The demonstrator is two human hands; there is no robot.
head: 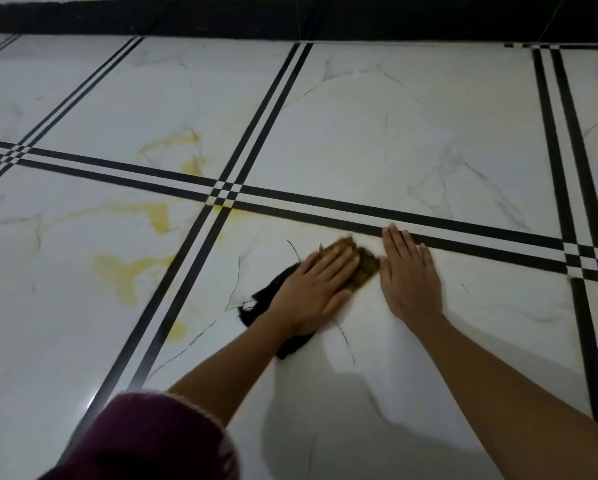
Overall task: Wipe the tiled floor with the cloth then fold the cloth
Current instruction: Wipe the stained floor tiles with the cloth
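Observation:
A dark cloth [364, 265], black with a yellow-brown stained end, lies on the white marble-look tiled floor [359, 140]. My left hand [316, 289] presses flat on the cloth with straight fingers, covering its middle. My right hand [408, 275] rests flat on the bare tile just right of the cloth, fingers straight and pointing away from me. Yellow smears [134, 271] stain the tiles to the left of the cloth, on both sides of the black double stripe.
Black double stripes [325, 206] cross the floor in a grid. A black skirting band [290, 19] runs along the far edge. A maroon sleeve or garment [159, 441] fills the lower left corner.

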